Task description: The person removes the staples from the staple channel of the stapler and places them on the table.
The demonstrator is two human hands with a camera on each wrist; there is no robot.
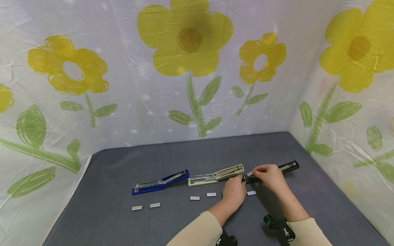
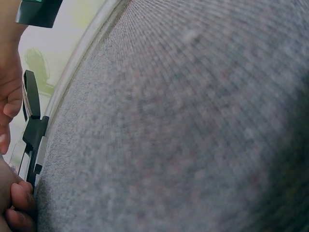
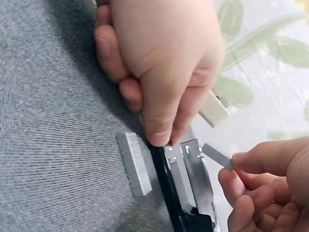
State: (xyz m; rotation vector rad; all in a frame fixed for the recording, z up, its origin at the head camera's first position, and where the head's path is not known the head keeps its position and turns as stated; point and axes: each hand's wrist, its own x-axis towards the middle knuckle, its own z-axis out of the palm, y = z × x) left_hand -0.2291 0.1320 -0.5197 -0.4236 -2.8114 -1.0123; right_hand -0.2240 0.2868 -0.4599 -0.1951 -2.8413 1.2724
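At the right of the head view lies a black stapler (image 1: 289, 166), opened out with its metal channel showing. My left hand (image 1: 234, 192) grips its near end between thumb and finger, seen closely in the right wrist view. My right hand (image 1: 272, 178) pinches a short grey strip of staples (image 3: 217, 155) between thumb and fingertip, just above the stapler's channel. Beside the stapler, on the table, another staple strip (image 3: 134, 164) lies apart from both hands. The left wrist view catches only part of the black stapler (image 2: 34, 133) and some fingers at its left edge.
An opened cream stapler (image 1: 203, 178) lies left of the hands, and an opened blue stapler (image 1: 149, 186) farther left. Several staple strips, such as one strip (image 1: 195, 198), lie in front of them on the grey table (image 1: 101, 218). A flowered curtain (image 1: 138, 112) encloses the table.
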